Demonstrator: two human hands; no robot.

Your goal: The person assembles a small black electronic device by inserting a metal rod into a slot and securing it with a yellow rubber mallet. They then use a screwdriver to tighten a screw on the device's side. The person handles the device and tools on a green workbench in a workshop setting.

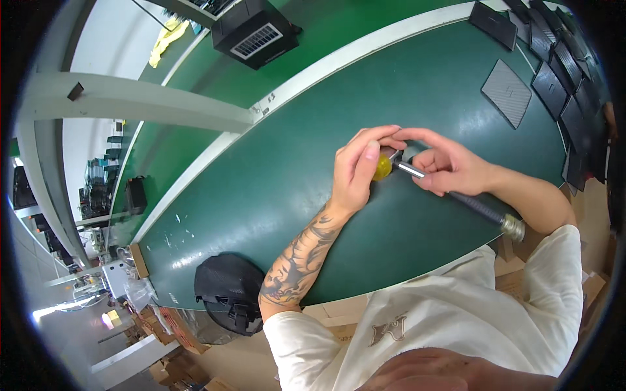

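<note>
Over the green table, both of my hands are on a mallet with a rounded yellow face (pixel 383 168), a shiny metal shaft (pixel 411 170) and a dark grip (pixel 479 206). My left hand (pixel 354 168) is closed around the head end, its thumb against the yellow face. Fingers cover much of the head. My right hand (pixel 460 166) pinches the shaft between thumb and fingers, its index finger reaching across to the head. The grip slants down to the right, past my right wrist, and ends in a brass-coloured ribbed piece (pixel 512 227).
Flat dark panels (pixel 551 88) are piled at the table's far right, with a grey textured panel (pixel 506 93) beside them. A black bag (pixel 229 287) sits at the near left edge. A white post (pixel 150 98) and a black box (pixel 255 36) stand beyond the table's far rim.
</note>
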